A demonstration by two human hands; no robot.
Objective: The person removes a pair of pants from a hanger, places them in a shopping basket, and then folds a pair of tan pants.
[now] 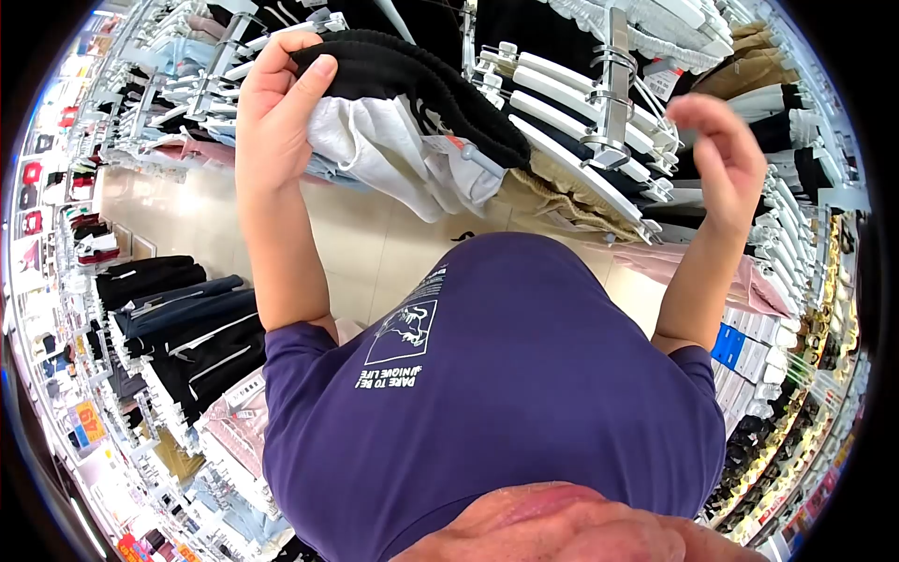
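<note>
Overhead, left hand (272, 112) gripping black garment (421, 84), right hand (721, 159) loosely open, pale shop floor (375, 244), possibly tiled, crowded racks (609, 122).

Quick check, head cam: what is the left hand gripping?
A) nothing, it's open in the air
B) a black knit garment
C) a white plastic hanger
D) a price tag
B: the left hand is closed on the edge of a black knit garment lifted over the rack of white hangers, while the right hand hangs open beside it, holding nothing.
</note>
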